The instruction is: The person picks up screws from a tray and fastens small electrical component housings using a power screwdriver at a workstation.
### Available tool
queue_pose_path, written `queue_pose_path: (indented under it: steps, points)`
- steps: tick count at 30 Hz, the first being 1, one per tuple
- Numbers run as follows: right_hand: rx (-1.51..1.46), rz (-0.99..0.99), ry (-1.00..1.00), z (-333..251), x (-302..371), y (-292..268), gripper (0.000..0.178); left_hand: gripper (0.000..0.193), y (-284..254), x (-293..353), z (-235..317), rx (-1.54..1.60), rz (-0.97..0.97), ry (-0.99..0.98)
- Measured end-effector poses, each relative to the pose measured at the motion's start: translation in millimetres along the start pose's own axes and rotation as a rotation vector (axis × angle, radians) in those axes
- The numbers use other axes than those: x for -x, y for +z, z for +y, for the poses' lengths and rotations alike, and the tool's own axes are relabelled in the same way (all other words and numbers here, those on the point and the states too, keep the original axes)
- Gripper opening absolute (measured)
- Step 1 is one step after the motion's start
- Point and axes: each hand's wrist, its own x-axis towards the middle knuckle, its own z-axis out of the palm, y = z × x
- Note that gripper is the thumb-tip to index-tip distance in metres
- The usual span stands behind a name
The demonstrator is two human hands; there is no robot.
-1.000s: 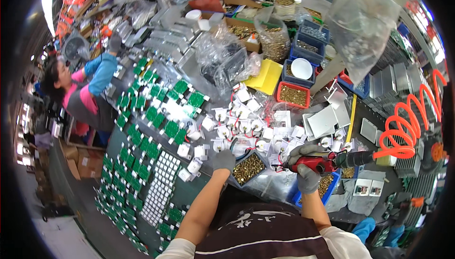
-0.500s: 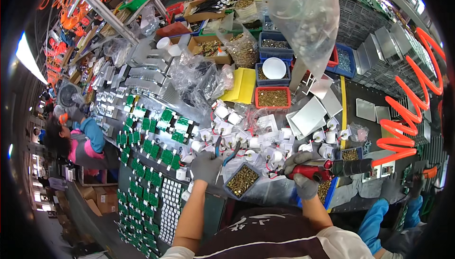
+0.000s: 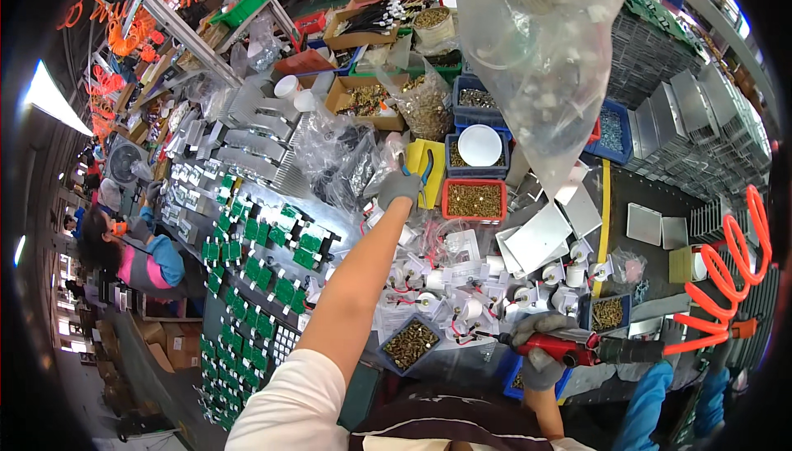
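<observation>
My gloved left hand [image 3: 399, 190] reaches far out, closed on pliers [image 3: 427, 164] with blue and black handles, over a folded yellow sheet [image 3: 423, 187]. In my gloved right hand [image 3: 541, 360] a red air screwdriver [image 3: 563, 347] lies sideways, its dark rear end joined to a coiled orange hose [image 3: 726, 274]. The screwdriver's tip points left, close to a cluster of white plastic parts with red wires [image 3: 470, 309]. A grey-blue bin of brass-coloured screws [image 3: 410, 345] sits left of that tip. Below my right hand, a blue bin [image 3: 510, 385] is partly hidden.
Green circuit boards [image 3: 262, 274] lie in rows at the left. A red bin of screws [image 3: 474, 200] and blue bins stand farther back. A clear plastic bag [image 3: 540, 63] hangs over the bench. Metal plates [image 3: 538, 237] lie at right; blue sleeves [image 3: 643, 401] of another person show lower right.
My left hand has moved from the near white parts, forward and right to the yellow sheet, carrying the pliers. The right hand and screwdriver have shifted slightly nearer to me.
</observation>
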Motion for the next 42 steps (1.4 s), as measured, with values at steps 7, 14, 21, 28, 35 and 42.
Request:
queue_pose_path:
  steps: [7, 14, 21, 28, 35, 42]
  points:
    - [-0.013, -0.07, -0.071, 7, -22, -1, 0.041, 0.028, 10, -15, -32, 0.8, -0.383, -0.061]
    - [-0.077, -0.068, -0.006, 8, -28, 24, 0.042, 0.03, -22, 79, -108, 1.169, -0.706, 0.02]
    - [-0.135, -0.138, 0.018, 16, -24, 40, 0.043, 0.024, 28, 125, -96, 0.471, -0.353, 0.573]
    - [-0.077, -0.183, 0.05, 19, -12, 39, 0.046, 0.017, 82, 84, -61, -0.458, 0.013, 0.741]
    - [0.151, -0.048, -0.064, 16, -14, 38, 0.046, 0.019, 76, 101, -35, -0.494, -0.032, 0.669]
    - [0.166, -0.188, -0.075, 13, -24, 37, 0.045, 0.016, 73, 110, -44, -0.285, 0.048, 0.59]
